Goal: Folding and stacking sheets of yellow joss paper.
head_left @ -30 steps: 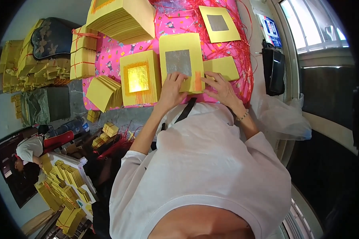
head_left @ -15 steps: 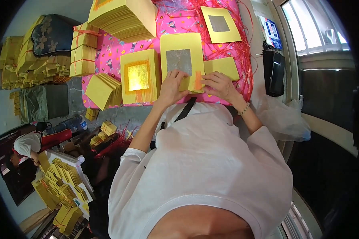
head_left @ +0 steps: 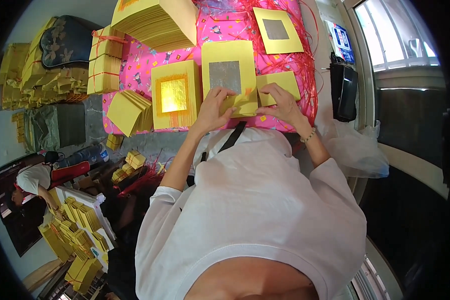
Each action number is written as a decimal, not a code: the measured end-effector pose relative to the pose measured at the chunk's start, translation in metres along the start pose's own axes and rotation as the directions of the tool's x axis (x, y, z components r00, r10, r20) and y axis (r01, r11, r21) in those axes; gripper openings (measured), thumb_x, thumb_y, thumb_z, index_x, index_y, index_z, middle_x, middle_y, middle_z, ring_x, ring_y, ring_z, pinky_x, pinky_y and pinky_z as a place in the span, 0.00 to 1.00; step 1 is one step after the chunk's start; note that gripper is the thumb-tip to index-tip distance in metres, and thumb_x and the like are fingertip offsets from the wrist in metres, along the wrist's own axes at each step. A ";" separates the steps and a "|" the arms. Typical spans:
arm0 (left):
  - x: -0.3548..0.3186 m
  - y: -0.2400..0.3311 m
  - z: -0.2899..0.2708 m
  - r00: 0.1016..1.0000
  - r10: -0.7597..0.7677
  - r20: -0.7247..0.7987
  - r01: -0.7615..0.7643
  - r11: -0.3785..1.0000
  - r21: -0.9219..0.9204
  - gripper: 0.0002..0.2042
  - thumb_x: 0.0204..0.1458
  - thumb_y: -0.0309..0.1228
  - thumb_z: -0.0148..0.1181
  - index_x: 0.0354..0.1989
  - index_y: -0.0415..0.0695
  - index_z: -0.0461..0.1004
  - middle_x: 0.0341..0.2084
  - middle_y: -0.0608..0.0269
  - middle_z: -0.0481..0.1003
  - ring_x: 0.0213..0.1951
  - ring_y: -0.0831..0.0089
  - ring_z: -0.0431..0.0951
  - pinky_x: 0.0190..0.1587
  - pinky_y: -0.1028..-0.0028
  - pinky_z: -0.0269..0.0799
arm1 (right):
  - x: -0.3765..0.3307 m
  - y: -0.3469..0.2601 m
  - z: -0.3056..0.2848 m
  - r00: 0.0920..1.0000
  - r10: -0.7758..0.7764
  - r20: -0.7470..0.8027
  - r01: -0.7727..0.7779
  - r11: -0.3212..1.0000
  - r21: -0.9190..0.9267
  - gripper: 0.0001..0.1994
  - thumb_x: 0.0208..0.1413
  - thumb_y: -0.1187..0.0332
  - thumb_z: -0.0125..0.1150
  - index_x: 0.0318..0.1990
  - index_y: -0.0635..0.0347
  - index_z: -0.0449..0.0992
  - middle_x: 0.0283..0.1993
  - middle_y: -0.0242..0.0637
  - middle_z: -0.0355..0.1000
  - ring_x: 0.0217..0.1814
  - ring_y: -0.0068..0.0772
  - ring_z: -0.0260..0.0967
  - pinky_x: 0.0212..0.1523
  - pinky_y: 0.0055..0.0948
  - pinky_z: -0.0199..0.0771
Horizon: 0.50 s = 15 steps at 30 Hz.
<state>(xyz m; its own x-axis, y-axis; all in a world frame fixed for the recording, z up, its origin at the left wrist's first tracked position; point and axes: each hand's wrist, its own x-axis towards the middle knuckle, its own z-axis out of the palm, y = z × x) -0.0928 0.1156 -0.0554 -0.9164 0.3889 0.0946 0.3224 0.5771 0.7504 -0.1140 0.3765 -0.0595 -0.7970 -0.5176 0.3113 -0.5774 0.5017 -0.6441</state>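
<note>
In front of me a stack of yellow paper [head_left: 228,52] has a silver foil square [head_left: 224,75] on its top sheet. The near part of a sheet is folded up over it, with a small orange patch near its right side. My left hand [head_left: 214,109] bends its fingers onto the left side of this fold, thumb low and forefinger on the foil's lower edge. Just off the stack's right edge is my right hand [head_left: 284,106], thumb and fingers apart and holding nothing. Under its fingers lies a folded yellow paper piece [head_left: 285,82].
A gold-foiled paper stack [head_left: 157,80] and fanned folded papers [head_left: 130,114] stand left, a tall paper stack [head_left: 155,25] behind. A loose silver-foiled sheet [head_left: 287,44] and red strings [head_left: 310,75] lie right on the pink cloth [head_left: 215,32]. A co-worker [head_left: 35,180] handles yellow papers at far left.
My right hand has moved slightly right, off the fold, and its fingers have spread. The upright orange-marked flap now lies flatter. The co-worker's arm reaches further over the papers.
</note>
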 end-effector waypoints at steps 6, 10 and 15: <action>0.000 -0.002 0.000 1.000 0.015 -0.012 -0.015 1.000 -0.015 0.19 0.43 0.28 0.62 0.46 0.42 0.70 0.39 0.53 0.68 0.45 0.54 0.70 0.49 0.64 0.67 | 0.001 0.005 0.006 0.991 -0.107 0.083 0.110 0.993 -0.042 0.19 0.40 0.66 0.71 0.40 0.60 0.73 0.46 0.38 0.70 0.48 0.41 0.70 0.46 0.34 0.73; 0.000 -0.002 0.003 1.000 0.005 -0.016 -0.005 1.000 -0.007 0.20 0.41 0.29 0.63 0.46 0.42 0.70 0.40 0.53 0.68 0.46 0.55 0.70 0.49 0.64 0.68 | 0.003 0.005 0.011 0.970 -0.199 0.138 0.217 0.968 -0.129 0.17 0.38 0.69 0.69 0.38 0.61 0.73 0.46 0.38 0.70 0.51 0.41 0.68 0.49 0.35 0.72; 0.001 0.005 0.006 1.000 0.019 -0.018 -0.017 0.997 0.080 0.23 0.38 0.30 0.66 0.46 0.43 0.70 0.40 0.54 0.67 0.46 0.55 0.69 0.49 0.64 0.68 | 0.007 0.005 0.010 0.963 -0.195 0.187 0.225 0.962 -0.154 0.17 0.35 0.68 0.69 0.35 0.60 0.73 0.44 0.36 0.71 0.51 0.40 0.67 0.47 0.36 0.72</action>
<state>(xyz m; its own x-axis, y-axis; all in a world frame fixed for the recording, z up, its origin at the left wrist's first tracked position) -0.0911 0.1231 -0.0555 -0.9145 0.3863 0.1204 0.3559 0.6262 0.6938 -0.1201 0.3682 -0.0675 -0.6216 -0.7258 0.2945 -0.7620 0.4731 -0.4423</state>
